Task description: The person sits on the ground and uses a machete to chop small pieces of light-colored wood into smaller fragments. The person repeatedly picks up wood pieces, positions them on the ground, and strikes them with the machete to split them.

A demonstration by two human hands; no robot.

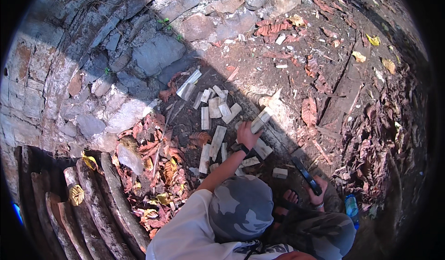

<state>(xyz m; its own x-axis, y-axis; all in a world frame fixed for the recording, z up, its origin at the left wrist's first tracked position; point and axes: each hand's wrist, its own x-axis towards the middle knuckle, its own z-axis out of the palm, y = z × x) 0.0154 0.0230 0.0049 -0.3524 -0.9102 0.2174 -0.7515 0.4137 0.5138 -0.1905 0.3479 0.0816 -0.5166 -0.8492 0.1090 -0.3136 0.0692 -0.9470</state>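
A crouching person in a camouflage cap and white shirt fills the near middle of the view, and both hands in sight appear to belong to this person. On the viewer's left side, an arm stretches away from the body, nearly straight, its hand clenched around a pale split piece of wood held upright and slightly tilted over the dirt ground. A dark band sits at that wrist. On the right, the other hand rests low near a bent knee, fingers wrapped around the handle of a dark-bladed chopping knife whose blade points away toward the far left. More split wood pieces lie scattered on the ground just left of the held piece. Dry red leaves lie nearer left, rough logs lean at the near left, and a stone wall rises on the far left.
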